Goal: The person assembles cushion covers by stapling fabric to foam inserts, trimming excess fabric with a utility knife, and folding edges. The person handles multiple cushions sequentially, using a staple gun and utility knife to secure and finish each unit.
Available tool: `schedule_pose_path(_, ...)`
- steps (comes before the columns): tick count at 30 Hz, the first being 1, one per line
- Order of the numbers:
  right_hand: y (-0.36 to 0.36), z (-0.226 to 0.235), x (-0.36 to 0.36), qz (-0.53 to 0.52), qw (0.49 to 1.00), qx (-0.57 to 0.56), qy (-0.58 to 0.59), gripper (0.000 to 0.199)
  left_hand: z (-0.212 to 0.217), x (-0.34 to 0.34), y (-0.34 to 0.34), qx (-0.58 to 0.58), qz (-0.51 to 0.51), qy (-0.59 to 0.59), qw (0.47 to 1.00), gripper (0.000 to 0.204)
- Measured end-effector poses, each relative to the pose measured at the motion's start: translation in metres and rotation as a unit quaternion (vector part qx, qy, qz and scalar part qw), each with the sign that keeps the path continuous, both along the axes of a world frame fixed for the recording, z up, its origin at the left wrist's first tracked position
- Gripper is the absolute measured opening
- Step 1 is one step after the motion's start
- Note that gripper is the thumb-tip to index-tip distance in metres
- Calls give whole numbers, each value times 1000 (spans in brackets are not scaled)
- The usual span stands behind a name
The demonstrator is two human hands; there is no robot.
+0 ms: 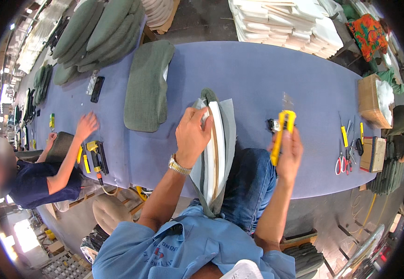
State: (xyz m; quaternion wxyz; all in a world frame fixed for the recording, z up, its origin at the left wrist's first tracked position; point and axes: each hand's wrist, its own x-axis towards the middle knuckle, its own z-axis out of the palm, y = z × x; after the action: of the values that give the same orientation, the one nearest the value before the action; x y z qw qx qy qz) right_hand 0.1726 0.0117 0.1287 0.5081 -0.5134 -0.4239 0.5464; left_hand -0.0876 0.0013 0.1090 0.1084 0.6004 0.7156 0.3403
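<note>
A cushion (pixel 215 153) stands on edge against my body, its open underside showing white foam, a brown board edge and grey-green fabric flaps. Near its upper end my left hand (pixel 193 135) has fingers bent in a pinch on the fabric edge. My right hand (pixel 289 156), away from the cushion and over the table, is closed round a yellow hand tool (pixel 283 135) with a slotted head. Motion blurs the tool's tip, and its exact kind is unclear. Beside that tool a small black-and-white object (pixel 272 124) lies on the table.
A finished grey-green cushion (pixel 148 88) lies on the blue table (pixel 253 69). Scissors (pixel 340 165), yellow-handled tools and a box (pixel 372 154) are at the right. At the left, a co-worker (pixel 48 172) reaches near a yellow air tool (pixel 95 156). Cushions (pixel 99 32) are piled behind.
</note>
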Motion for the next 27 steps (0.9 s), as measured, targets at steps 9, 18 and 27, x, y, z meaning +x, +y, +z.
schedule_pose_path(9, 30, 23, -112, 199, 952, -63, -223, 37, -12, -15, 29, -23, 47, -74, 996, 25)
schedule_pose_path(18, 28, 25, -118, 226, 923, -38, -310, 38, -33, -28, 50, -58, 47, -192, 979, 23)
schedule_pose_path(27, 34, 12, -133, 289, 847, -53, -442, 44, -59, -38, 50, -105, 58, -580, 806, 15)
